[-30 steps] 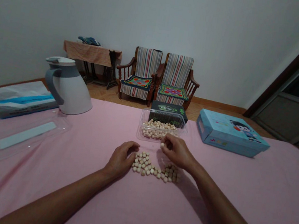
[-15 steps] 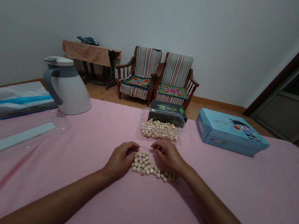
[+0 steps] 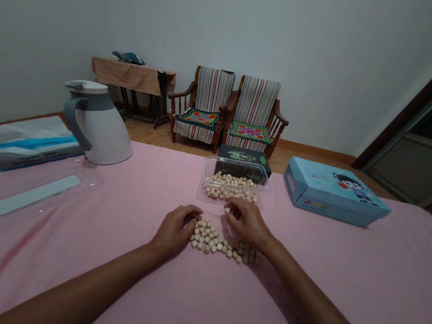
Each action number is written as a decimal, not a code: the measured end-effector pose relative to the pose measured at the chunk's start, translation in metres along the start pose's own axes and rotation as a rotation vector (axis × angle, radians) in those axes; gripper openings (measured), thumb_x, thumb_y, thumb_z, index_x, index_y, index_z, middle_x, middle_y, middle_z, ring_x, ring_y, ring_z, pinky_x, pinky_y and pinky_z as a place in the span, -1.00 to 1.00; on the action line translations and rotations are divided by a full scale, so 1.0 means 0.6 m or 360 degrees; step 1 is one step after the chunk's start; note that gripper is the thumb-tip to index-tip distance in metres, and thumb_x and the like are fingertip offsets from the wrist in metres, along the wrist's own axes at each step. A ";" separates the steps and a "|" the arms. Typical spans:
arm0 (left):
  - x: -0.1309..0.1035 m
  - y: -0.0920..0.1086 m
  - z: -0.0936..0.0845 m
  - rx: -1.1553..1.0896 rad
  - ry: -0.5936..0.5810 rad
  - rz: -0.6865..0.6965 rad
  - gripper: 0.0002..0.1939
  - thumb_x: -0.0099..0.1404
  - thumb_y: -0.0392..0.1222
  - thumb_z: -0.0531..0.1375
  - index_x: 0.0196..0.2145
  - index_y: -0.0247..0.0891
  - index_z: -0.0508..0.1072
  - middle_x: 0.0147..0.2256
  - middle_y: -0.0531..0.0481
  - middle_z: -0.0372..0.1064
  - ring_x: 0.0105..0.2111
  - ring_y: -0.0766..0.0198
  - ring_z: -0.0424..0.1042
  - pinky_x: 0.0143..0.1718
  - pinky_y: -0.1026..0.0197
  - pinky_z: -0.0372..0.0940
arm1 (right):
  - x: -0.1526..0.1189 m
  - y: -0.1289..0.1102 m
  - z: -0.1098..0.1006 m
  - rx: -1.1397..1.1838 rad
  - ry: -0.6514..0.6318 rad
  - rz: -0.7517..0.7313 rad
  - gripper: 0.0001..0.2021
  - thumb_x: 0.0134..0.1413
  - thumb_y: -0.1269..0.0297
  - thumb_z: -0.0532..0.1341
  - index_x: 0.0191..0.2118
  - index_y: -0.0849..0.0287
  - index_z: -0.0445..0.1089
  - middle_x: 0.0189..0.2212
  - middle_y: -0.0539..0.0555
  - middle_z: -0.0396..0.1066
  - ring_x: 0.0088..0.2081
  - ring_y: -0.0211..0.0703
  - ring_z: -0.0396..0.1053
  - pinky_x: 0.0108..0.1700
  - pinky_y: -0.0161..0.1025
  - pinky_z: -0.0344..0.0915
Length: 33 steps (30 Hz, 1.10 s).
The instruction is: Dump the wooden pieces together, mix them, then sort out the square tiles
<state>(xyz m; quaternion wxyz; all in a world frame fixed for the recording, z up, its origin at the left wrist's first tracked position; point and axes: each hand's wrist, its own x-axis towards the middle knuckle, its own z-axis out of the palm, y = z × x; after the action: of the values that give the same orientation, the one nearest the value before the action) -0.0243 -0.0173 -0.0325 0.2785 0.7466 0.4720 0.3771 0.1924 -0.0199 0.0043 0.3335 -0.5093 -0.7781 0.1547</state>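
Several small pale wooden pieces (image 3: 207, 235) lie in a loose group on the pink cloth, with more in tidier rows at its right end. My left hand (image 3: 175, 229) rests at the group's left edge, fingers curved and apart, holding nothing that shows. Above the group, my right hand (image 3: 246, 222) pinches one small pale piece (image 3: 227, 210) between thumb and fingertips. Just beyond it stands a clear plastic container (image 3: 233, 183) with many similar pieces inside. My right wrist partly covers the right end of the rows.
A black box (image 3: 244, 158) is behind the container. On the right lies a light blue box (image 3: 333, 192). To the left are a white and grey jug (image 3: 109, 130), a blue and white packet (image 3: 35, 148) and a clear plastic lid (image 3: 38, 196). Two chairs stand beyond the table.
My right hand has risen slightly toward the container and turned, and a small piece now shows between its fingertips. My left hand has stayed in place.
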 end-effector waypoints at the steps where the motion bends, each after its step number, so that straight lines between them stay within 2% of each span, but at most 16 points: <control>1: 0.000 0.000 0.000 -0.0002 0.0001 -0.0004 -0.72 0.14 -0.37 0.04 -0.21 -0.26 0.43 -0.28 -0.04 0.47 -0.23 0.23 0.44 -0.13 0.15 0.32 | 0.004 0.000 -0.013 0.0037 0.0118 0.0047 -0.86 -0.04 0.47 0.13 -0.33 0.22 0.40 -0.53 -0.02 0.35 -0.48 -0.28 0.27 -0.39 -0.34 0.17; 5: 0.000 0.002 -0.001 -0.0008 -0.0004 -0.0009 -0.74 0.14 -0.35 0.05 -0.22 -0.25 0.43 -0.29 -0.04 0.47 -0.25 0.23 0.46 -0.16 0.15 0.33 | 0.015 0.014 -0.051 0.0175 0.0716 0.0230 -0.72 0.00 0.37 0.11 -0.12 0.23 0.39 -0.35 0.09 0.46 -0.37 -0.21 0.38 -0.29 -0.27 0.29; 7: 0.000 0.002 -0.001 -0.0025 -0.0001 -0.0013 -0.74 0.14 -0.35 0.05 -0.22 -0.25 0.44 -0.29 -0.04 0.48 -0.26 0.22 0.46 -0.17 0.15 0.34 | 0.016 0.021 -0.055 0.0257 0.0833 0.0244 -0.67 0.02 0.35 0.10 -0.06 0.23 0.37 -0.26 0.13 0.48 -0.30 -0.17 0.41 -0.23 -0.23 0.32; 9: 0.000 0.002 -0.001 -0.0041 0.0005 -0.0013 -0.73 0.14 -0.35 0.05 -0.22 -0.26 0.44 -0.29 -0.04 0.48 -0.25 0.22 0.46 -0.16 0.15 0.34 | 0.015 0.024 -0.047 0.0298 0.0752 0.0240 -0.71 0.05 0.35 0.09 -0.10 0.23 0.39 -0.28 0.13 0.49 -0.31 -0.16 0.42 -0.24 -0.23 0.33; 11: 0.000 0.003 -0.001 -0.0044 0.0011 -0.0008 -0.73 0.13 -0.35 0.05 -0.22 -0.26 0.44 -0.29 -0.04 0.48 -0.25 0.22 0.46 -0.16 0.15 0.33 | 0.012 0.022 -0.029 0.0287 0.0535 0.0192 -0.77 0.06 0.37 0.10 -0.19 0.21 0.43 -0.33 0.10 0.49 -0.35 -0.18 0.41 -0.27 -0.25 0.32; 13: 0.000 0.003 -0.001 -0.0065 0.0017 -0.0008 -0.72 0.12 -0.36 0.05 -0.21 -0.26 0.43 -0.29 -0.04 0.48 -0.25 0.22 0.46 -0.15 0.15 0.33 | 0.006 0.016 -0.005 0.0252 0.0288 0.0040 -0.79 0.06 0.43 0.10 -0.21 0.20 0.44 -0.30 0.10 0.48 -0.31 -0.19 0.40 -0.23 -0.24 0.31; 17: 0.002 0.000 -0.002 -0.0252 0.0085 -0.0065 -0.64 0.09 -0.41 0.01 -0.15 -0.28 0.37 -0.28 -0.05 0.47 -0.23 0.23 0.46 -0.13 0.13 0.33 | -0.008 0.002 0.038 0.0117 -0.0127 -0.0367 -0.70 0.08 0.51 0.10 -0.08 0.18 0.40 -0.14 0.16 0.45 -0.10 -0.15 0.34 -0.05 -0.17 0.24; 21: 0.007 -0.005 -0.003 -0.0422 0.0220 -0.0148 -0.62 0.04 -0.43 -0.02 -0.17 -0.30 0.34 -0.29 -0.05 0.45 -0.24 0.24 0.47 -0.10 0.11 0.33 | -0.015 -0.011 0.046 -0.0043 -0.0448 -0.0476 -0.59 0.03 0.50 0.16 0.03 0.10 0.34 -0.06 0.13 0.41 -0.05 -0.10 0.27 -0.01 -0.13 0.19; 25: 0.011 0.000 -0.005 -0.0508 0.0275 -0.0208 -0.67 0.03 -0.39 0.00 -0.21 -0.31 0.35 -0.33 -0.04 0.46 -0.28 0.24 0.48 -0.13 0.11 0.34 | -0.012 -0.009 0.043 -0.0048 -0.0418 -0.0375 -0.73 0.06 0.53 0.11 -0.13 0.20 0.41 -0.18 0.18 0.41 -0.13 -0.12 0.28 -0.09 -0.19 0.22; 29: 0.011 0.005 -0.006 -0.0499 0.0283 -0.0221 -0.70 0.04 -0.36 0.03 -0.23 -0.31 0.36 -0.37 -0.03 0.46 -0.30 0.25 0.47 -0.16 0.13 0.35 | -0.009 0.004 0.041 -0.0036 -0.0314 -0.0251 -0.79 0.01 0.58 0.10 -0.31 0.21 0.41 -0.34 0.11 0.37 -0.26 -0.18 0.28 -0.21 -0.27 0.23; 31: 0.011 0.004 -0.005 -0.0502 0.0285 -0.0220 -0.71 0.04 -0.36 0.03 -0.23 -0.31 0.36 -0.37 -0.03 0.46 -0.31 0.25 0.48 -0.18 0.14 0.36 | -0.004 0.006 0.028 -0.0031 -0.0184 -0.0230 -0.79 -0.05 0.60 0.11 -0.34 0.21 0.40 -0.38 0.07 0.35 -0.30 -0.21 0.29 -0.24 -0.28 0.23; 33: 0.011 0.003 -0.004 -0.0508 0.0276 -0.0223 -0.71 0.05 -0.35 0.03 -0.23 -0.31 0.36 -0.37 -0.03 0.46 -0.31 0.25 0.48 -0.18 0.15 0.35 | 0.003 0.003 0.006 -0.0011 0.0053 -0.0193 -0.81 -0.07 0.59 0.12 -0.35 0.20 0.38 -0.40 0.05 0.34 -0.33 -0.22 0.29 -0.26 -0.28 0.24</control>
<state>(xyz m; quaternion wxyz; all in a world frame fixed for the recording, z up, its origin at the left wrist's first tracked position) -0.0237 -0.0118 -0.0278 0.3774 0.6229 0.4793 0.4897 0.1909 -0.0173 0.0015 0.3536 -0.4648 -0.8024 0.1231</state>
